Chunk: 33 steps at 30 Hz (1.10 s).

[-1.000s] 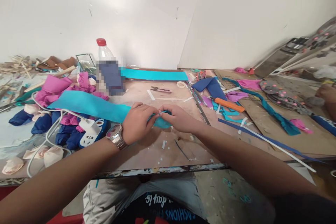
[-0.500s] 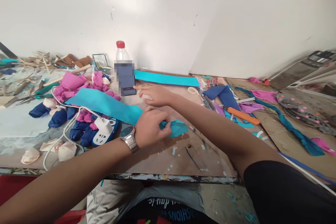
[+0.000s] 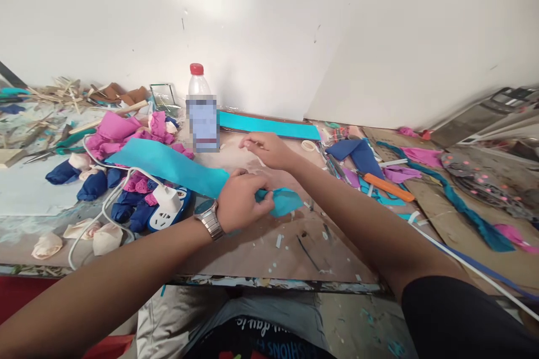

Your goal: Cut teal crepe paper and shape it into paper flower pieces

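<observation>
My left hand (image 3: pixel 246 202), with a metal-banded watch (image 3: pixel 208 216) on the wrist, is closed on a strip of turquoise crepe paper (image 3: pixel 168 165). A short loose end pokes out past the fingers to the right; the longer part runs left over the flowers. Above it, my right hand (image 3: pixel 267 150) hovers over the table with loosely bent fingers apart and nothing seen in them. Just left of its fingertips a phone (image 3: pixel 205 123), partly pixelated, leans against a red-capped bottle (image 3: pixel 197 81). Behind lies a flat turquoise strip (image 3: pixel 269 125).
At left are pink and dark-blue paper flowers (image 3: pixel 113 126), a power strip (image 3: pixel 166 216) with a white cable, and scissors (image 3: pixel 63 146). To the right lie an orange-handled cutter (image 3: pixel 387 187), a tape ring (image 3: pixel 310 146), and a twisted teal strip (image 3: pixel 458 202) on cardboard. A wall rises behind.
My right hand has drawn back from the phone, rightward, and its fingers have lifted. The phone's screen has turned from dark to bright. My left hand keeps its hold on the crepe paper.
</observation>
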Motion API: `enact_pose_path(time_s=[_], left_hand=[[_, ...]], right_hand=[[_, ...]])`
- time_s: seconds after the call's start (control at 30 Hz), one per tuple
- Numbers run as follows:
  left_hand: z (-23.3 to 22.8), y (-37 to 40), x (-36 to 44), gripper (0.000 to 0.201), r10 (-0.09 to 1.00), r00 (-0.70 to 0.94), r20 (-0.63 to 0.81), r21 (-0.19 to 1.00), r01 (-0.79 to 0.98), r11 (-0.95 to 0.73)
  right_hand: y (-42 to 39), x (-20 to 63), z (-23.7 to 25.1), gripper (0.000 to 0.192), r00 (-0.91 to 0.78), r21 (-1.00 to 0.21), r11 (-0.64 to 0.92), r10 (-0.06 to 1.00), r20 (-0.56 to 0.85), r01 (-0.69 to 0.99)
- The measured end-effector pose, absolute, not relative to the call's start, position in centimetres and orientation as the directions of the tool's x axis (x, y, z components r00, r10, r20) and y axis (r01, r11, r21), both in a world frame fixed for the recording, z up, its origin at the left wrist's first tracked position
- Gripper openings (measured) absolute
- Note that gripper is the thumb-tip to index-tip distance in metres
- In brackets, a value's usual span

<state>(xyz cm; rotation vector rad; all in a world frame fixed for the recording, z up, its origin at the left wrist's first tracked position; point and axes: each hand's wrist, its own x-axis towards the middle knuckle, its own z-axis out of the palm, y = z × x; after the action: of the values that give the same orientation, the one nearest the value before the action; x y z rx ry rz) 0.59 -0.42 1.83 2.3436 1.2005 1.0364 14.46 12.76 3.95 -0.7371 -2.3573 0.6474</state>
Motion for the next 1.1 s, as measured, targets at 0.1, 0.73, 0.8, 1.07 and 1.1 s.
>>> enact_pose_path(time_s=[0.1,0.73,0.8,1.07,1.1], left_hand=[[1.8,-0.3,0.4,0.01,0.826,0.372,0.423,0.592,0.577,-0.563],[1.5,-0.2,0.4,0.02,0.808,0.433,0.399,0.585,0.559,-0.588],[1.5,-0.2,0.3,0.019,0.805,0.435,0.404,0.575,0.564,-0.593],[1.6,-0.3,0.3,0.02,0.795,0.437,0.42,0.573,0.551,-0.606],[1.6,-0.3,0.3,0.02,0.795,0.437,0.419,0.574,0.551,-0.606]], right_hand=[[9.7,17.7,5.0,0.051,-0.561,-0.796,0.535,0.766,0.314,0.284],[1.9,22.1,3.0,0.017,-0.513,-0.674,0.553,0.808,0.29,0.49],[1.9,22.3,2.9,0.019,-0.525,-0.66,0.569,0.798,0.297,0.491],[1.5,22.5,2.6,0.016,-0.581,-0.642,0.601,0.763,0.283,0.476],[1.5,22.5,2.6,0.016,-0.576,-0.641,0.604,0.763,0.293,0.473]])
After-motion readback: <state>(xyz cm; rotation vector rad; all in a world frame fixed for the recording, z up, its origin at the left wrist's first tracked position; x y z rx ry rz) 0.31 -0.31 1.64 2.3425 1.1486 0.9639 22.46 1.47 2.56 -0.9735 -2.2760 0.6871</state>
